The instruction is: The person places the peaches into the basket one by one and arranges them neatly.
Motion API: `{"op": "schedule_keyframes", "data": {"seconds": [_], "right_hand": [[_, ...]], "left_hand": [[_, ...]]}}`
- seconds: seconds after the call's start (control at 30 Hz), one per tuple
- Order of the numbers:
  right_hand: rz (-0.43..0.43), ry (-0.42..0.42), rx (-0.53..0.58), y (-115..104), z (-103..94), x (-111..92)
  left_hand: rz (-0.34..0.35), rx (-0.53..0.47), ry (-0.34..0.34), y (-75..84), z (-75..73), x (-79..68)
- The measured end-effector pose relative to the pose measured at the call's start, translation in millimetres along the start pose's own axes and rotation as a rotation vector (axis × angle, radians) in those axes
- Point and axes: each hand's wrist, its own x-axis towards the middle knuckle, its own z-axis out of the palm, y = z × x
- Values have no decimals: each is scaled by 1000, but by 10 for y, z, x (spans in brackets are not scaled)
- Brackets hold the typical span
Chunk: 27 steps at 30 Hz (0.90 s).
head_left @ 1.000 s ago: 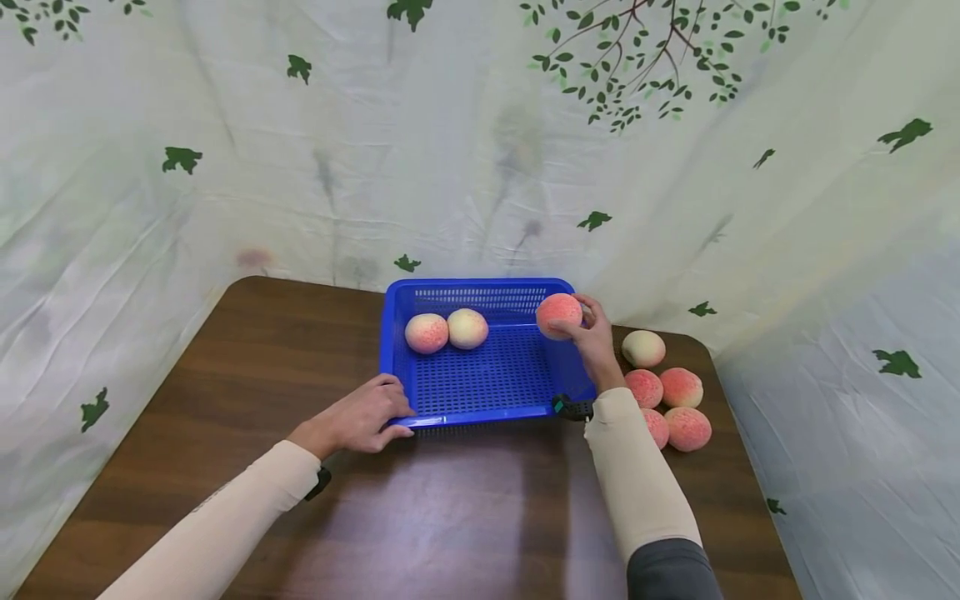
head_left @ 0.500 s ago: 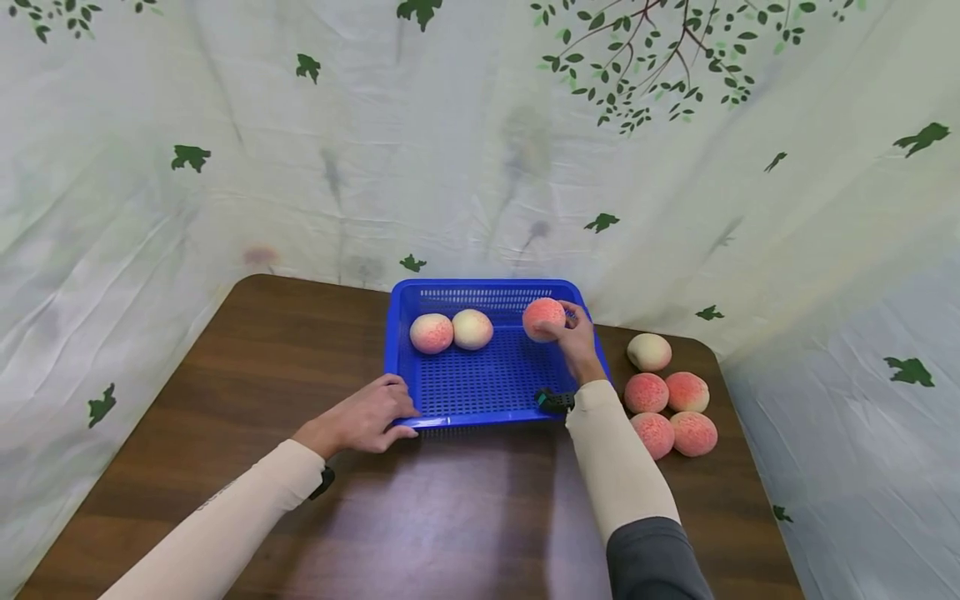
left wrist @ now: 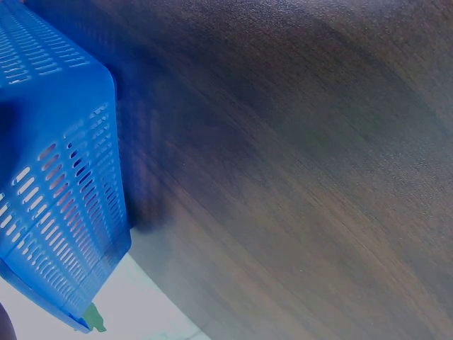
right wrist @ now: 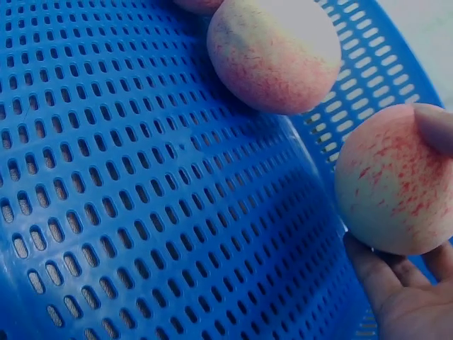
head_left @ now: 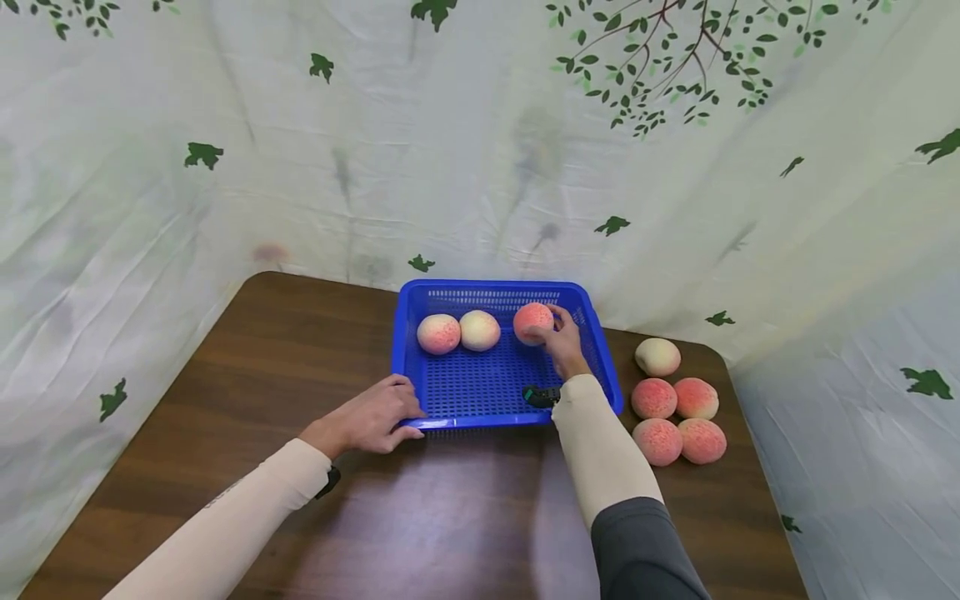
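A blue plastic basket (head_left: 480,422) with slotted walls sits on the table. My left hand (head_left: 377,414) grips its near left corner, fingers over the rim and thumb outside. Inside the basket, my right hand (head_left: 564,343) holds a pink-red peach (head_left: 533,322) between thumb and fingers, near the back wall. In the right wrist view the held peach (right wrist: 396,180) shows a pale underside, with fingertips beneath it. Two paler peaches lie side by side at the back left: a pink-blushed peach (head_left: 438,334) and a cream peach (head_left: 480,331).
Right of the basket, several more peaches rest on the brown wooden table (head_left: 315,333): a cream peach (head_left: 657,357) at the back and red peaches (head_left: 659,442) grouped in front. A white leaf-patterned cloth (head_left: 465,167) hangs close behind the table.
My right hand has carried the peach leftward and slightly lower inside the basket, toward the two peaches there. My left hand keeps its hold on the corner. The head view has shifted slightly.
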Motion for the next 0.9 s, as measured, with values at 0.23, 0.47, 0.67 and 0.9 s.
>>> {"op": "schedule_keyframes", "data": {"seconds": [0.23,0.47,0.67,0.9], "right_hand": [[9,16,-57,65,64,86],[0,-9,-120,103,134,131],[3,-35,-156,130,181,135],[22,-50,-168,141,243,133]], "left_hand": [[0,-11,-3,20,-13,14],[-5,-15,-15,4,0,13],[-13,-18,-14,3,4,7],[-19,-16,-26,6,-3,-9]]}}
